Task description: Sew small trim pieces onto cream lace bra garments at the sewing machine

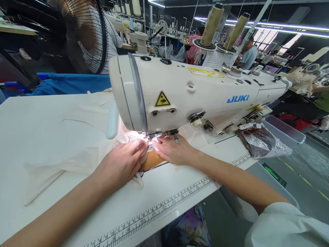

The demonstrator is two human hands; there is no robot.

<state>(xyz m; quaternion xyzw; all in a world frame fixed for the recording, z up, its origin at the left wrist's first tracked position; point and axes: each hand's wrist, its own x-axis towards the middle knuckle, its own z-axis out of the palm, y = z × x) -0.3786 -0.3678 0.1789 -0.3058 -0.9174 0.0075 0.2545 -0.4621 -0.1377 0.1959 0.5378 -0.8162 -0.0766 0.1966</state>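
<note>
A white JUKI sewing machine (180,89) stands over the table, its lamp lighting the needle area. My left hand (124,159) is closed with curled fingers on thin pale fabric (79,159), just left of the presser foot (151,136). The fabric spreads loosely leftward over the table. My right hand (176,149) is right of the presser foot, its fingertips closed together at the fabric's edge beside the needle. Between my hands lies a tan-orange plate (153,159) on the machine bed. Glare and my fingers partly hide the stitching point.
A printed ruler (159,212) runs along the front edge of the white table (31,130). Thread cones (212,25) stand on top behind the machine. A plastic bag (264,142) lies at the right, near a clear bin (285,128). A large fan (82,34) is back left; several people work beyond.
</note>
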